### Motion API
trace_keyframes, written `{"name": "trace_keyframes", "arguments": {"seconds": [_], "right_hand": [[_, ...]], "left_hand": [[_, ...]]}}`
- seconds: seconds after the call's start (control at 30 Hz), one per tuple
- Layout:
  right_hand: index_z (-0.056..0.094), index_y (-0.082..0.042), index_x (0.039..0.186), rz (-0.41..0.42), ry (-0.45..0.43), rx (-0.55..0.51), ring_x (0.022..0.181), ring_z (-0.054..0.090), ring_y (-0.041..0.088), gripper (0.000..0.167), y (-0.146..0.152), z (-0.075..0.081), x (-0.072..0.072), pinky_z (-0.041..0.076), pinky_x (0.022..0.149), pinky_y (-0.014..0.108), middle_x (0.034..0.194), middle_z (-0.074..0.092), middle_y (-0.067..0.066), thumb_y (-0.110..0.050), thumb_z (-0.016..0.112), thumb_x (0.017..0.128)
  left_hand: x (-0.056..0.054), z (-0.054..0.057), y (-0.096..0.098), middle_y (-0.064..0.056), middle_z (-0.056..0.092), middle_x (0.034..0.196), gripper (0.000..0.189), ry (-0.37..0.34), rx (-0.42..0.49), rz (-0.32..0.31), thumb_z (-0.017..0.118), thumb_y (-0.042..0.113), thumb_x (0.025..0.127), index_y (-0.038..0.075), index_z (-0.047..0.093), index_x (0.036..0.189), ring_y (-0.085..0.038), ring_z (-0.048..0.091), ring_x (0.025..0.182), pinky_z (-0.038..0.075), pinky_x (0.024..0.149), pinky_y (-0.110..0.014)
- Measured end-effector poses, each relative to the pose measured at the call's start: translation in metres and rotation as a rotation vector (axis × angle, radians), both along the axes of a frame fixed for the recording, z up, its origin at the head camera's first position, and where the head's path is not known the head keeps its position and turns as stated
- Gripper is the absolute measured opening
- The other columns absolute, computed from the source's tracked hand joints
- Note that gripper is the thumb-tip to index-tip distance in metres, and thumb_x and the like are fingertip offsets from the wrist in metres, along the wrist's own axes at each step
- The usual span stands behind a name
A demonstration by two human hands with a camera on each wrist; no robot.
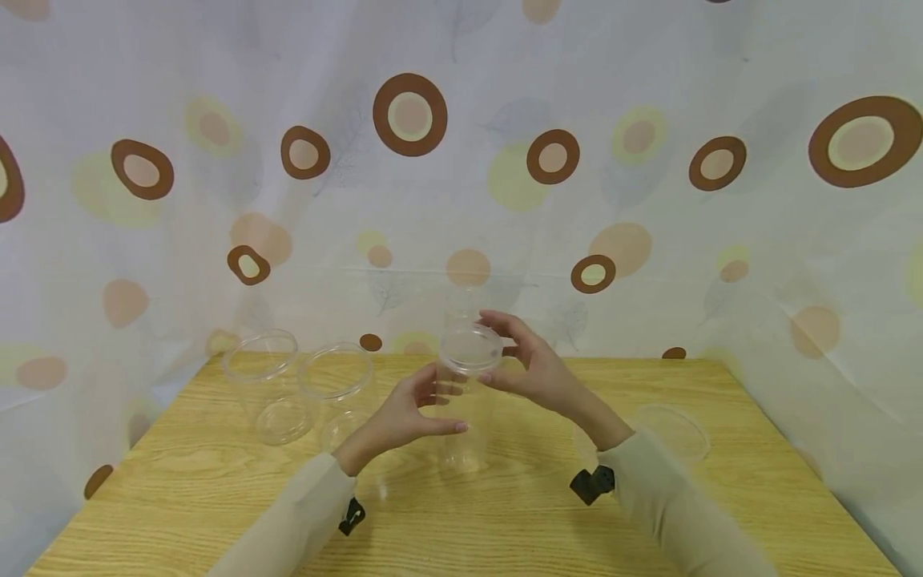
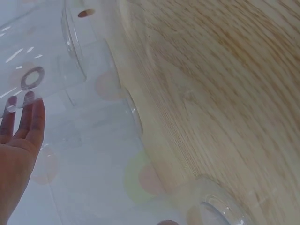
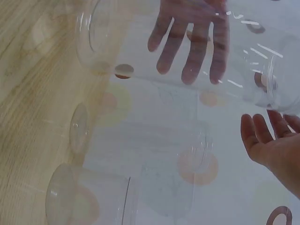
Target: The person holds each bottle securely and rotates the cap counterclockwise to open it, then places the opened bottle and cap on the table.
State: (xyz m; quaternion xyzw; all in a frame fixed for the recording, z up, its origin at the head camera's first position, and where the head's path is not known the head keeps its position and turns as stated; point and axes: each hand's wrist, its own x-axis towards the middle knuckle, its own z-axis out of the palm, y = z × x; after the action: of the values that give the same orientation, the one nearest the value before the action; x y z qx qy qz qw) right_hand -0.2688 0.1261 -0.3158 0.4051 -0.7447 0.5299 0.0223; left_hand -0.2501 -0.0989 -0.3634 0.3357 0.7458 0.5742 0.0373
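A tall clear plastic jar (image 1: 472,413) stands upright in mid-table with its thick round rim uppermost. My left hand (image 1: 411,409) holds its body, thumb in front and fingers behind. Those left fingers (image 3: 194,51) show through the clear wall in the right wrist view. At the rim my right hand (image 1: 530,361) grips from the right, thumb low in front and fingers farther back. Faint clear outlines rise above the rim, and I cannot tell what they belong to. In the left wrist view, the left hand (image 2: 21,133) has its fingertips against clear plastic.
Two similar clear jars, a far-left jar (image 1: 267,389) and a nearer jar (image 1: 337,393), stand upright left of my hands. Behind my right forearm is another clear round container (image 1: 671,433). A patterned curtain (image 1: 476,216) hangs along the wooden table's (image 1: 461,537) back edge.
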Motion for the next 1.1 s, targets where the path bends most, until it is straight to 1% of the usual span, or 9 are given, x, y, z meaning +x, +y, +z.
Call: {"name": "trace_keyframes", "arguments": {"seconds": [0.17, 0.23, 0.3, 0.43, 0.63, 0.73, 0.8, 0.93, 1.1], "right_hand": [[0.035, -0.01, 0.138, -0.136, 0.026, -0.02, 0.12, 0.043, 0.025, 0.068, -0.008, -0.004, 0.008, 0.039, 0.095, 0.047, 0.135, 0.044, 0.01, -0.018, 0.07, 0.08], [0.037, -0.01, 0.137, -0.161, 0.032, -0.016, 0.118, 0.045, 0.025, 0.067, -0.01, -0.004, 0.008, 0.04, 0.094, 0.046, 0.134, 0.045, 0.009, -0.017, 0.071, 0.08], [0.038, -0.009, 0.136, -0.157, 0.037, -0.008, 0.117, 0.046, 0.025, 0.066, -0.009, -0.002, 0.008, 0.041, 0.094, 0.046, 0.133, 0.046, 0.01, -0.017, 0.071, 0.08], [0.038, -0.008, 0.136, -0.052, 0.01, 0.017, 0.116, 0.047, 0.026, 0.062, -0.004, 0.001, 0.003, 0.043, 0.095, 0.041, 0.134, 0.044, 0.01, -0.016, 0.068, 0.082], [0.032, -0.009, 0.14, 0.171, -0.132, 0.047, 0.119, 0.044, 0.027, 0.061, 0.006, 0.005, -0.008, 0.048, 0.087, 0.03, 0.142, 0.034, 0.009, -0.014, 0.062, 0.087], [0.03, -0.009, 0.141, 0.234, -0.172, 0.04, 0.123, 0.039, 0.026, 0.061, 0.009, 0.006, -0.011, 0.045, 0.091, 0.031, 0.145, 0.03, 0.008, -0.011, 0.06, 0.088], [0.028, -0.01, 0.142, 0.248, -0.182, 0.038, 0.125, 0.037, 0.025, 0.062, 0.009, 0.006, -0.011, 0.043, 0.093, 0.032, 0.146, 0.029, 0.007, -0.012, 0.06, 0.088], [0.026, -0.013, 0.143, 0.209, -0.171, 0.024, 0.124, 0.038, 0.023, 0.065, 0.009, 0.004, -0.008, 0.043, 0.094, 0.035, 0.145, 0.029, 0.006, -0.016, 0.061, 0.088], [0.028, -0.009, 0.141, 0.056, -0.103, -0.032, 0.121, 0.041, 0.021, 0.067, 0.002, -0.003, 0.001, 0.04, 0.096, 0.04, 0.139, 0.038, 0.01, -0.017, 0.065, 0.085]], "left_hand": [[0.001, 0.001, 0.001, -0.011, 0.051, 0.125, 0.067, 0.006, -0.005, 0.005, 0.073, 0.002, 0.074, 0.01, 0.041, 0.133, -0.027, 0.053, 0.115, 0.044, 0.095, -0.043], [0.001, 0.001, 0.001, -0.011, 0.051, 0.125, 0.067, 0.005, -0.006, 0.004, 0.073, 0.002, 0.075, 0.011, 0.041, 0.133, -0.027, 0.053, 0.115, 0.044, 0.095, -0.044], [0.001, 0.001, 0.001, -0.012, 0.051, 0.125, 0.067, 0.007, -0.004, -0.001, 0.073, 0.002, 0.075, 0.01, 0.041, 0.133, -0.028, 0.052, 0.115, 0.043, 0.095, -0.046], [0.001, 0.0, 0.0, -0.013, 0.051, 0.126, 0.068, 0.013, -0.003, -0.017, 0.073, 0.002, 0.074, 0.009, 0.04, 0.133, -0.03, 0.052, 0.115, 0.043, 0.095, -0.049], [0.001, -0.001, -0.001, -0.013, 0.05, 0.127, 0.068, 0.002, -0.01, -0.044, 0.073, 0.002, 0.074, 0.009, 0.04, 0.134, -0.03, 0.052, 0.115, 0.042, 0.095, -0.051], [0.0, -0.002, 0.0, -0.012, 0.05, 0.127, 0.068, -0.005, -0.011, -0.053, 0.073, 0.002, 0.075, 0.009, 0.04, 0.133, -0.029, 0.052, 0.115, 0.042, 0.096, -0.049], [0.0, -0.002, 0.0, -0.013, 0.05, 0.127, 0.067, -0.008, -0.01, -0.051, 0.073, 0.002, 0.075, 0.008, 0.04, 0.133, -0.029, 0.052, 0.115, 0.042, 0.096, -0.048], [0.001, -0.002, 0.0, -0.012, 0.051, 0.126, 0.066, -0.006, -0.005, -0.032, 0.073, 0.002, 0.074, 0.009, 0.042, 0.132, -0.029, 0.052, 0.115, 0.042, 0.096, -0.049], [0.001, -0.002, -0.001, -0.014, 0.05, 0.127, 0.066, 0.008, 0.006, -0.022, 0.073, 0.001, 0.074, 0.007, 0.041, 0.132, -0.033, 0.051, 0.115, 0.042, 0.095, -0.052]]}}
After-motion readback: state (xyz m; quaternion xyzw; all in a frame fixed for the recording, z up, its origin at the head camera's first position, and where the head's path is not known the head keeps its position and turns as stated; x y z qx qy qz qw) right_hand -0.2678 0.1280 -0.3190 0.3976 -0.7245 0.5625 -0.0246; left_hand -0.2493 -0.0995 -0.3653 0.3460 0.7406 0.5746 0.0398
